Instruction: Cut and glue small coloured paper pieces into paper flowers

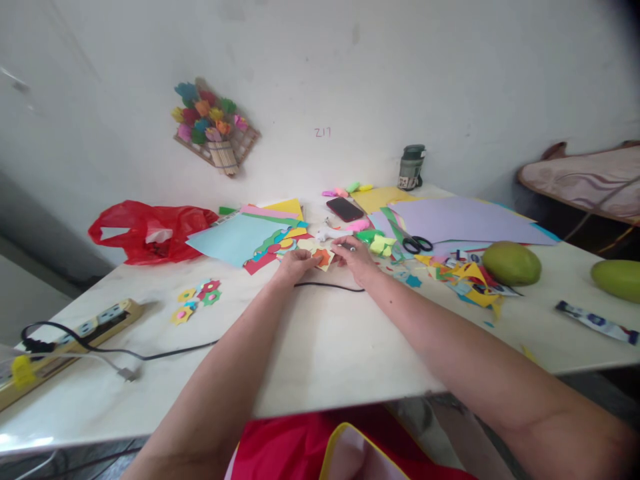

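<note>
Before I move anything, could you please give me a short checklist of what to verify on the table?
1. Left hand on the orange paper piece: ok, at its edge.
2. Right hand gripping it firmly: cannot tell.
3. Scissors clear of both hands: ok, lying to the right.
4. Black cable away from the hands: not ok, it runs close by the wrists.
5. Paper flowers clear of the hands: ok, off to the left.
</note>
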Available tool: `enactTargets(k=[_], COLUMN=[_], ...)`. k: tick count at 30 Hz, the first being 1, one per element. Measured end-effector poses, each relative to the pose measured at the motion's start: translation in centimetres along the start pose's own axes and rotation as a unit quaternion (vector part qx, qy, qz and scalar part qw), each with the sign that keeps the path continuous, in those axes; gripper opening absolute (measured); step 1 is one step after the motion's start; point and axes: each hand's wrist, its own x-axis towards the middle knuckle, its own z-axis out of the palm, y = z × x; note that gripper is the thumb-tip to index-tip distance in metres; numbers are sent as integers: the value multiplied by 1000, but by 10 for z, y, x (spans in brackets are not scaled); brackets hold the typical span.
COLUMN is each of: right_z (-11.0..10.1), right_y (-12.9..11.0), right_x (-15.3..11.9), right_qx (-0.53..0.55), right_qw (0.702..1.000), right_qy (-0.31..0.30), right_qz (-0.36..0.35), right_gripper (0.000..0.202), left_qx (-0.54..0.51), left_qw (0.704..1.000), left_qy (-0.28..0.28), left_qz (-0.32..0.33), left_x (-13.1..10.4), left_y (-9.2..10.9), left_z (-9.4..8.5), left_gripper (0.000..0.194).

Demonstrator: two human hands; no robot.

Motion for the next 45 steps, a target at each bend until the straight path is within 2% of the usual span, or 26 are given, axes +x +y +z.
enactTargets(k=[7,11,15,19,21,26,34,45], right_z=[0,-1,-2,-1,0,1,3,0], right_y=[2,10,13,13,13,9,6,0], right_x=[0,3,6,6,6,3,1,-4], right_qx=[-15,-15,-12,-17,-20,-26,-27,-48], right_qw=[998,997,997,996,997,997,997,997], right_qy=[-64,-63,-61,-62,-59,-50,-59,-38], right_qz=[-6,-42,-54,-56,-54,-58,-53,-54], right_gripper=[36,31,28,28,30,30,29,22], left_qx=[12,22,-20,-77,-83,-29,6,52], left_qw=[1000,999,999,997,996,999,998,998], left_qy=[-15,-24,-43,7,10,-28,-58,-36], left_qz=[7,2,-4,0,1,-2,-8,28], left_x=[-2,-3,-1,6,8,1,-5,-4], left_y=[1,3,2,-3,-4,2,5,6], left_z=[1,2,1,0,-1,-1,-2,-2], left_gripper=[44,44,42,35,33,31,44,49])
